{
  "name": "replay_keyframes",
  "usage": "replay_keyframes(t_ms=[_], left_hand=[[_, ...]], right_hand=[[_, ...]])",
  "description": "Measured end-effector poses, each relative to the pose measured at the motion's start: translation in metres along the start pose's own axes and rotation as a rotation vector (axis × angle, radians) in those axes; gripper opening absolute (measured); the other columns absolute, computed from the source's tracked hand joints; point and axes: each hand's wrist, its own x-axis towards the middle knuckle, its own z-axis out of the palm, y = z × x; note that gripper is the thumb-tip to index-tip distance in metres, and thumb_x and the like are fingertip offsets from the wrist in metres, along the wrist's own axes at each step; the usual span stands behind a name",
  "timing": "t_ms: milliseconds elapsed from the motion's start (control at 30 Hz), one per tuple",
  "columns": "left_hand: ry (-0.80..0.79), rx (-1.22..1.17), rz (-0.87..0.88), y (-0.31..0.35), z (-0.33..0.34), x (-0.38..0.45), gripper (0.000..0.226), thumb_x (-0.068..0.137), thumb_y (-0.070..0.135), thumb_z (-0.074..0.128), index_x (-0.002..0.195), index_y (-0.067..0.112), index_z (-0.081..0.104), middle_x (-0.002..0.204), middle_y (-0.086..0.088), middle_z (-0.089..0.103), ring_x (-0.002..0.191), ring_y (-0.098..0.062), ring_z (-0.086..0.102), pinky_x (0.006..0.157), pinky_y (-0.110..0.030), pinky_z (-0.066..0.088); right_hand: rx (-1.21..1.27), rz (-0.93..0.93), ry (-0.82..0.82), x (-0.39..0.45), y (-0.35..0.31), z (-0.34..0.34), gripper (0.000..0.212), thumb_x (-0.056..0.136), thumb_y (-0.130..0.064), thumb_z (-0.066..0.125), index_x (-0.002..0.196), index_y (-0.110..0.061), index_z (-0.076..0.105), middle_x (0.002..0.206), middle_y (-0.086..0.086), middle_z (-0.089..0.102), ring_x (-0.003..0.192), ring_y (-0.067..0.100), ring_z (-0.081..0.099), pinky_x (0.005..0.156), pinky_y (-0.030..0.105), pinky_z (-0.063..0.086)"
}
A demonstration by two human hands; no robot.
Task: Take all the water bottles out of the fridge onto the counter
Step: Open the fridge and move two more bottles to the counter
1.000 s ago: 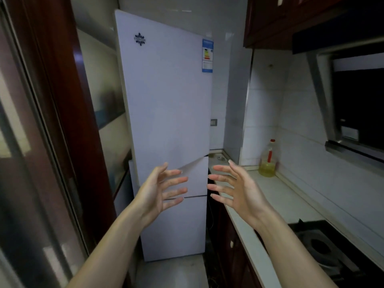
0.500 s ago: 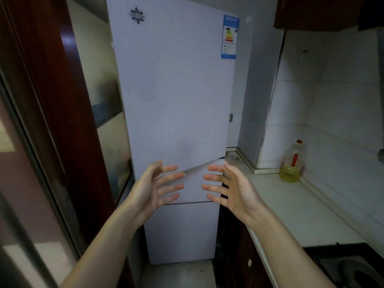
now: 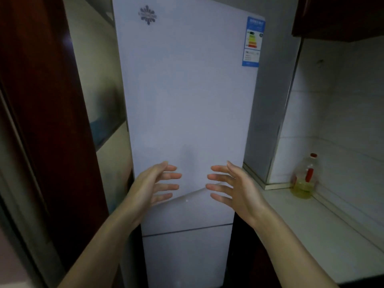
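Head view: a tall white glossy fridge (image 3: 187,121) fills the centre of the frame, all its doors shut, with a blue energy label (image 3: 254,41) at its upper right corner and a dark flower-shaped logo (image 3: 148,15) at upper left. The water bottles are not visible; by the task they sit behind these doors, so none has come out yet. The left hand (image 3: 152,183) and the right hand (image 3: 234,187) hang in front of the lower edge of the big upper door, palms facing each other, fingers spread, holding nothing. Whether any fingertip touches the door I cannot tell, since the picture is soft there.

The door shows no handle. The slanted seam (image 3: 199,193) between the upper and middle doors, just behind the fingers, is probably the recessed lip to hook fingers under. The door should be stiff, smooth, and held by a magnetic seal, so a firm steady pull at the edge is likely needed.

The pale stone worktop (image 3: 311,235) runs along the lower right, beside the fridge, with a clear plastic bottle of yellow oil with a red cap (image 3: 304,179) standing at its far end. Full water bottles would be fairly heavy, possibly wet and slippery from the cold; gripping around the body mid-height seems safest.
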Motion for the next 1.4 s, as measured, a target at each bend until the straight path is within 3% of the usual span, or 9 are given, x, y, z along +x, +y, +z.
replay_keyframes(t_ms=[233, 367, 467, 633, 800, 867, 967, 1200, 1400], left_hand=[[0.085, 0.157, 0.259, 0.008, -0.029, 0.047, 0.018, 0.100, 0.033, 0.055, 0.102, 0.021, 0.069, 0.100, 0.004, 0.076, 0.093, -0.020, 0.072, 0.091, -0.044, 0.055], [0.203, 0.574, 0.489, 0.006, -0.040, 0.069, 0.024, 0.093, 0.045, 0.059, 0.107, 0.025, 0.065, 0.100, 0.012, 0.069, 0.090, -0.006, 0.065, 0.078, -0.027, 0.051], [0.329, 0.922, 0.635, 0.006, -0.047, 0.081, 0.031, 0.096, 0.038, 0.058, 0.117, 0.017, 0.062, 0.109, 0.000, 0.068, 0.097, -0.020, 0.063, 0.078, -0.032, 0.048], [0.524, 1.411, 0.674, 0.010, -0.068, 0.092, 0.054, 0.087, 0.045, 0.054, 0.123, 0.006, 0.064, 0.114, -0.017, 0.071, 0.104, -0.037, 0.064, 0.080, -0.044, 0.052], [0.622, 1.587, 0.690, 0.007, -0.091, 0.096, 0.070, 0.085, 0.047, 0.057, 0.142, 0.006, 0.052, 0.147, -0.018, 0.053, 0.139, -0.038, 0.046, 0.115, -0.054, 0.030], [0.679, 1.627, 0.749, 0.003, -0.101, 0.098, 0.071, 0.084, 0.042, 0.061, 0.143, 0.004, 0.052, 0.153, -0.019, 0.047, 0.143, -0.039, 0.041, 0.120, -0.057, 0.022], [0.704, 1.716, 0.789, -0.005, -0.113, 0.100, 0.071, 0.084, 0.039, 0.063, 0.146, 0.007, 0.049, 0.157, -0.020, 0.041, 0.144, -0.040, 0.039, 0.120, -0.058, 0.024], [0.715, 1.810, 0.722, -0.010, -0.117, 0.104, 0.081, 0.088, 0.053, 0.050, 0.158, 0.016, 0.030, 0.165, -0.017, 0.025, 0.152, -0.035, 0.025, 0.124, -0.054, 0.015], [0.666, 1.860, 0.693, -0.012, -0.120, 0.104, 0.082, 0.085, 0.049, 0.051, 0.158, 0.017, 0.030, 0.165, -0.019, 0.024, 0.153, -0.036, 0.022, 0.124, -0.057, 0.012]], right_hand=[[-0.298, -0.165, 0.013, 0.038, 0.002, 0.031, 0.026, 0.100, -0.038, 0.057, 0.112, -0.021, 0.073, 0.113, 0.003, 0.074, 0.101, 0.018, 0.074, 0.099, 0.041, 0.055], [-0.483, -0.289, -0.017, 0.065, 0.001, 0.032, 0.019, 0.091, -0.049, 0.062, 0.101, -0.038, 0.073, 0.105, -0.013, 0.073, 0.101, 0.007, 0.070, 0.095, 0.032, 0.052], [-0.685, -0.401, -0.016, 0.088, 0.002, 0.031, 0.014, 0.096, -0.037, 0.065, 0.109, -0.035, 0.070, 0.110, -0.017, 0.070, 0.102, -0.002, 0.064, 0.087, 0.016, 0.047], [-0.996, -0.695, -0.062, 0.124, 0.000, 0.046, 0.043, 0.091, -0.054, 0.053, 0.122, -0.027, 0.065, 0.119, -0.015, 0.060, 0.113, -0.001, 0.056, 0.098, 0.025, 0.047], [-1.214, -1.047, -0.131, 0.145, 0.003, 0.081, 0.040, 0.092, -0.040, 0.056, 0.121, -0.014, 0.066, 0.127, 0.003, 0.060, 0.123, 0.022, 0.056, 0.096, 0.040, 0.052], [-1.363, -1.242, -0.165, 0.152, 0.008, 0.094, 0.039, 0.090, -0.033, 0.060, 0.120, -0.010, 0.068, 0.134, 0.012, 0.061, 0.131, 0.031, 0.053, 0.104, 0.044, 0.048], [-1.580, -1.479, -0.332, 0.159, 0.012, 0.117, 0.040, 0.084, -0.025, 0.061, 0.118, -0.007, 0.069, 0.139, 0.019, 0.059, 0.139, 0.037, 0.047, 0.117, 0.047, 0.035], [-1.849, -1.635, -0.602, 0.180, 0.017, 0.156, 0.050, 0.082, -0.024, 0.054, 0.124, -0.002, 0.067, 0.136, 0.023, 0.060, 0.143, 0.038, 0.041, 0.121, 0.054, 0.024], [-2.065, -1.618, -0.634, 0.189, 0.013, 0.176, 0.046, 0.084, -0.029, 0.054, 0.118, -0.003, 0.071, 0.122, 0.021, 0.067, 0.134, 0.039, 0.048, 0.125, 0.055, 0.011]])
